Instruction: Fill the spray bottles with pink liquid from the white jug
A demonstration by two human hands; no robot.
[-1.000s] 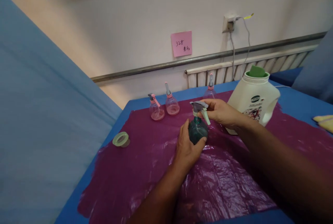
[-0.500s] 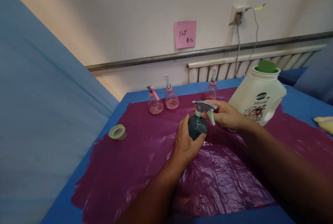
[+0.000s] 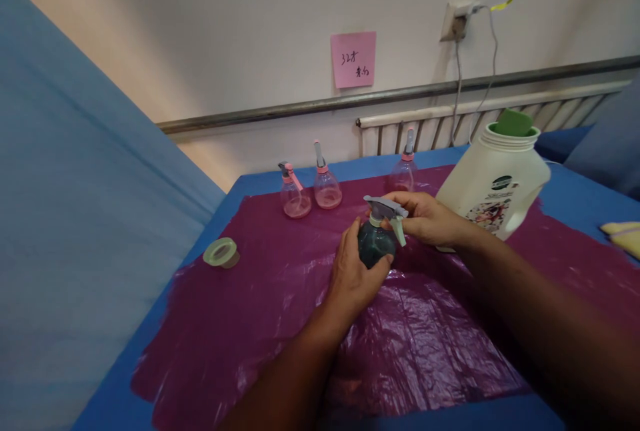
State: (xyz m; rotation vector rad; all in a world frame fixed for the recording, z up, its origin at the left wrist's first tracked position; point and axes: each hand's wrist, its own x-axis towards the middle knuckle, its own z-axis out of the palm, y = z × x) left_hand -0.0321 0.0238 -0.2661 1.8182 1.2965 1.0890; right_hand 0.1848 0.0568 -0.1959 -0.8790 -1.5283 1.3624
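A dark green spray bottle point(image 3: 376, 246) with a grey spray head point(image 3: 385, 208) and pale green trigger is in front of me on the plastic sheet. My left hand point(image 3: 353, 269) is wrapped around the bottle's body from the left, thumb across its front. At the neck collar, just under the spray head, the fingers of my right hand point(image 3: 425, 219) are closed; their far side is hidden. Behind stand three clear spray bottles with pink collars: one at the left point(image 3: 296, 197), one beside it point(image 3: 328, 189) and one further right point(image 3: 404, 173). The two left ones hold some pink liquid.
A large cream jug point(image 3: 493, 181) with a green scoop point(image 3: 514, 123) in its mouth stands right of my right hand. A small pale green funnel-like cup point(image 3: 221, 253) lies at the left. Purple plastic sheet point(image 3: 240, 324) covers the blue table; a blue curtain point(image 3: 90, 204) hangs left.
The spray head has turned slightly on the green bottle, its trigger swinging a little toward me. Both hands keep their hold; the whole view has shifted slightly.
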